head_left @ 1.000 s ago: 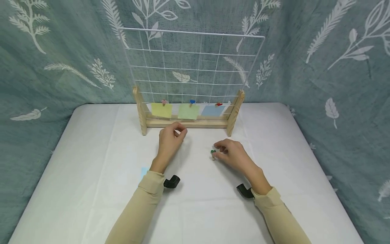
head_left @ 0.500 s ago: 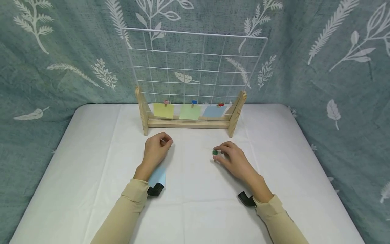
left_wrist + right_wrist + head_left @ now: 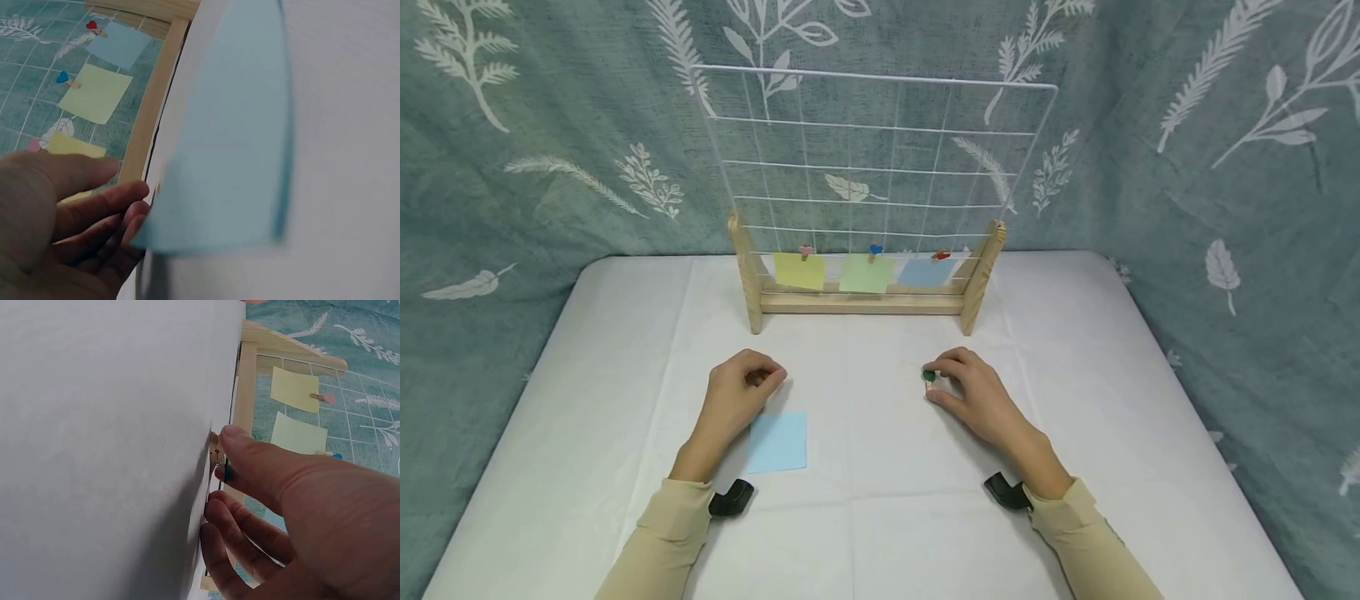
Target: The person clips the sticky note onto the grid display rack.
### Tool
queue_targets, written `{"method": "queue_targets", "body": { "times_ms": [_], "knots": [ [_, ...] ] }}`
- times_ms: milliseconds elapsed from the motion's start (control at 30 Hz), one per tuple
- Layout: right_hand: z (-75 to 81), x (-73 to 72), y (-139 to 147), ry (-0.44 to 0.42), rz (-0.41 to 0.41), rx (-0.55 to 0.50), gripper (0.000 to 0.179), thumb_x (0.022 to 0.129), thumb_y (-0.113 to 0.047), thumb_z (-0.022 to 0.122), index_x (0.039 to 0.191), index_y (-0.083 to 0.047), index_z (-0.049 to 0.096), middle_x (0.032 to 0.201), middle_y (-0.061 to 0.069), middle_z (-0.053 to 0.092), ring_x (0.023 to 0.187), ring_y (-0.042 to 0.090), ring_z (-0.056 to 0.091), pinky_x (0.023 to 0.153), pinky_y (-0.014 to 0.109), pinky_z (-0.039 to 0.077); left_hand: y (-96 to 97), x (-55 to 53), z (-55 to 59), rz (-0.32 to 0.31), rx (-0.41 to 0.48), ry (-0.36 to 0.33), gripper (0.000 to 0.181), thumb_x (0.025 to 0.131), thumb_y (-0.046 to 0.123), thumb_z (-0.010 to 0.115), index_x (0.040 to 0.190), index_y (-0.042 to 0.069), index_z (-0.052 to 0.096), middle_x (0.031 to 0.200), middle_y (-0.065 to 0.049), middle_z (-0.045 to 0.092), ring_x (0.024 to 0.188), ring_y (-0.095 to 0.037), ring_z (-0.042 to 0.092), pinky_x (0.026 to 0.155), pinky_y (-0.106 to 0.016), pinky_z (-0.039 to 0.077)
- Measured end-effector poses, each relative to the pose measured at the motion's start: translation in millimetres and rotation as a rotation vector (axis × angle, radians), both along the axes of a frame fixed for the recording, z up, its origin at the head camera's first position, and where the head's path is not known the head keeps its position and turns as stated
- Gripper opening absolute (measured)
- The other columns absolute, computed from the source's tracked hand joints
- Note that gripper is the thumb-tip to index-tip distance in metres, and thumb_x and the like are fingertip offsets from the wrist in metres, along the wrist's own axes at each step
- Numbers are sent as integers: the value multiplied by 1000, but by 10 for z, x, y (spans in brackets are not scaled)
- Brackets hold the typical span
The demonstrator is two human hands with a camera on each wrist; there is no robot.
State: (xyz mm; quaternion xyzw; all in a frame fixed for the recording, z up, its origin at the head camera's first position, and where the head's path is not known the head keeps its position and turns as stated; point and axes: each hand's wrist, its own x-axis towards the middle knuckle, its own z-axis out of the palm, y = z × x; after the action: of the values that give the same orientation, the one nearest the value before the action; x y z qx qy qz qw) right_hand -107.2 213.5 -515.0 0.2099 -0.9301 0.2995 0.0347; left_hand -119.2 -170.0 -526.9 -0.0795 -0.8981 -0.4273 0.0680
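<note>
My right hand (image 3: 973, 387) pinches a small wooden clothespin (image 3: 216, 450) with a green heart (image 3: 928, 376) between thumb and index finger, low over the white table. To the left, my left hand (image 3: 741, 392) is loosely curled with nothing in its fingers, just above the upper left corner of a light blue paper square (image 3: 778, 442). That square lies on the cloth, and it fills the middle of the left wrist view close to the camera. Thumb and index finger of the left hand (image 3: 69, 212) stand apart there.
A white wire grid (image 3: 880, 171) in a wooden stand (image 3: 865, 305) stands at the back. Yellow (image 3: 799, 272), green (image 3: 866, 275) and blue (image 3: 925, 272) notes hang from it on clothespins with pink, blue and red hearts. Patterned green fabric (image 3: 1150, 192) surrounds the white table (image 3: 880, 533).
My left hand has moved left and toward me from near the stand, uncovering the blue paper square. The right hand has stayed almost in place, its fingers now around the green-heart clothespin.
</note>
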Motion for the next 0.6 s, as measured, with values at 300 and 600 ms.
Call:
{"method": "queue_targets", "body": {
  "times_ms": [300,600],
  "knots": [
    [-12,3,41,-31,-13,-71,34,88,-17,88,119,-9,75,118,3,70,104,22,66,92,42,55,-219,242,-98,-78,-28,44,8,89,15,87,92,12,80,102,-4,67,80,-17,57,70,-25,49],
    [-77,7,102,-87,-65,-130,36,86,-19,90,118,-16,74,116,-4,71,104,15,67,92,38,56,-372,392,16,-146,-160,-46,43,74,31,98,107,16,75,99,-3,53,86,-15,48,74,-27,39]
  ]
}}
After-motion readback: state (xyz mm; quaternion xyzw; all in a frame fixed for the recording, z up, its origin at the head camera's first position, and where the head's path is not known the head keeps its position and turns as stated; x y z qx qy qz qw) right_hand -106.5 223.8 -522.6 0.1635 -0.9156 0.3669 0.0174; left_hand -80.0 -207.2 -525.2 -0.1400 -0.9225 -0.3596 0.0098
